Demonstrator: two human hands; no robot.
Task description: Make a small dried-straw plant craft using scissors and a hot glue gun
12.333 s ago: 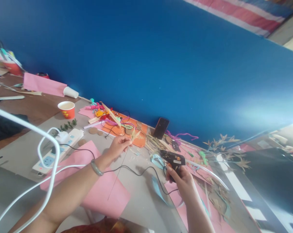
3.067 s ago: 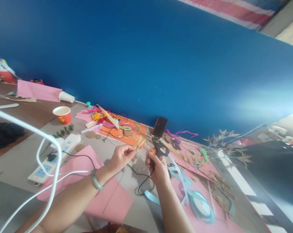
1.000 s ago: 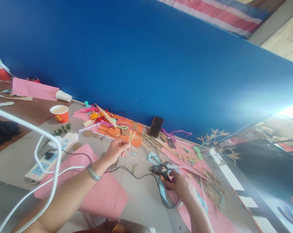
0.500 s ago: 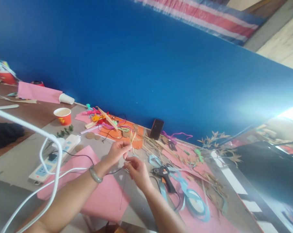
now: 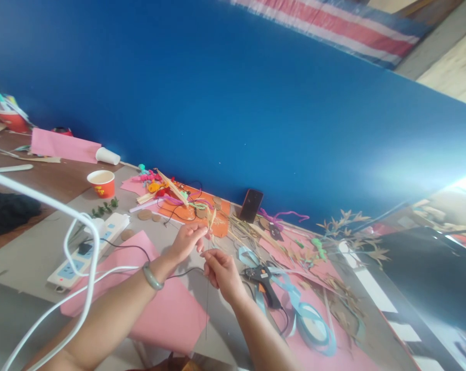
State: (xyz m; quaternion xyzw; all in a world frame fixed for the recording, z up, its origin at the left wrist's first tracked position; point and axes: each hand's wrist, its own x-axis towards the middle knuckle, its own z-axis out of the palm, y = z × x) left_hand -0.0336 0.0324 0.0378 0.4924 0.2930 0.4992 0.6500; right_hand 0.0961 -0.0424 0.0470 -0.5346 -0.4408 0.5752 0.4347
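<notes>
My left hand (image 5: 188, 241), with a bangle on its wrist, pinches a small straw-coloured dried leaf sprig (image 5: 211, 218) that points upward. A thin dark wire (image 5: 207, 317) hangs below the fingers, passing close to my right fingertips. Just below and to the right, my right hand (image 5: 222, 272) is closed in a pinch, thumb against forefinger. What lies between those fingertips is too fine to make out. Beneath my left forearm lies pink paper (image 5: 174, 314).
To the right lie a black glue gun (image 5: 264, 281), a light-blue ribbon roll (image 5: 313, 330) and dried stems (image 5: 343, 299). A phone (image 5: 251, 205) leans on the blue wall. On the left are a power strip (image 5: 71, 268), a white cable (image 5: 90, 273) and a paper cup (image 5: 102, 186).
My right hand has turned slightly, its fingers curling in more. The hanging wire has swung from a slant to nearly vertical. My left hand still pinches the sprig.
</notes>
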